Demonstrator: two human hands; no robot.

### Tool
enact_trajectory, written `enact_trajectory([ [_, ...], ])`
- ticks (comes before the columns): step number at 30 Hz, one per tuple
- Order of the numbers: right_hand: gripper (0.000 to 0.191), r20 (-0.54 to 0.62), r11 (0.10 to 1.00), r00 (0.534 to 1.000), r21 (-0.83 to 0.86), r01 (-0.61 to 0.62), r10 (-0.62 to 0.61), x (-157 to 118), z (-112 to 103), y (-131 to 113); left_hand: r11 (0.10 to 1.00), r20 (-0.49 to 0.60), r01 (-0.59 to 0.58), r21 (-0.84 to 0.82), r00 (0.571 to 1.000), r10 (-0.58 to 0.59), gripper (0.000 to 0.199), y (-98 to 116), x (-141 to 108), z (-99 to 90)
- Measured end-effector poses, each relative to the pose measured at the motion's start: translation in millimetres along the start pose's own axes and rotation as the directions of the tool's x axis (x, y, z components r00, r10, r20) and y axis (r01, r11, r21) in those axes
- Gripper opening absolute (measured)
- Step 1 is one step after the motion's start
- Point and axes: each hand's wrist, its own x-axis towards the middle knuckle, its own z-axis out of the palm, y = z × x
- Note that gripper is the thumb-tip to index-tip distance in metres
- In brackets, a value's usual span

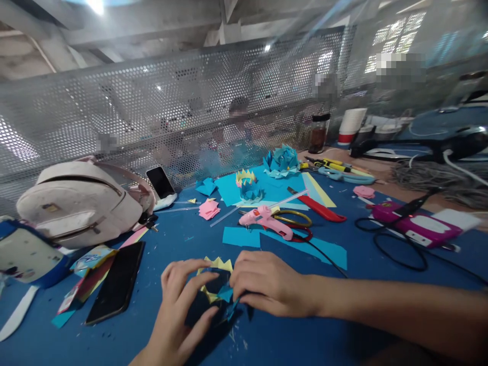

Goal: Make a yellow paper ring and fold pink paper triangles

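Note:
A ring of yellow paper with a zigzag edge [221, 264] lies on the blue table in front of me. My left hand [182, 297] curves around its left side, fingers spread and fingertips at the yellow paper. From the right, my right hand [267, 282] pinches a small folded piece of blue paper [225, 293] against the ring's right side. My fingers partly hide that piece and the ring. Just beyond my hands are cut blue paper strips [241, 237] and a pink glue gun [266, 221].
Behind the glue gun stand a blue paper flower [282, 161] and a yellow-edged paper ring [246, 178]. Scissors [293, 218] and a red-handled cutter [324, 209] lie nearby. At left are a backpack [80, 201] and a phone [116, 284]; at right, a magenta device [415, 223] with black cable.

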Motion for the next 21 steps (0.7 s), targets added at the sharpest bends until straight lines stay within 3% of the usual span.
enact_trajectory([
  [4, 0.014, 0.086, 0.997, 0.995, -0.068, 0.047, -0.041, 1.5, 2.0, 1.6, 0.993, 0.134, 0.024, -0.118, 0.991, -0.008, 0.006, -4.9, 6.6, 2.9],
  [8, 0.011, 0.082, 0.998, 0.994, 0.013, -0.068, 0.066, 3.7, 2.6, -0.4, 0.974, 0.186, 0.082, -0.213, 0.982, -0.041, 0.008, -6.9, 9.0, 4.9],
  [14, 0.007, -0.047, 0.956, 0.960, 0.112, -0.269, 0.276, 5.6, 0.9, -4.5, 0.943, 0.205, 0.166, -0.288, 0.973, -0.108, 0.016, -10.1, 9.7, 1.2],
  [21, 0.004, -0.139, 0.942, 0.933, 0.098, -0.321, 0.332, 7.4, -3.1, 3.8, 0.950, 0.171, 0.163, -0.265, 0.978, -0.120, 0.017, -12.6, 13.1, -1.5],
])
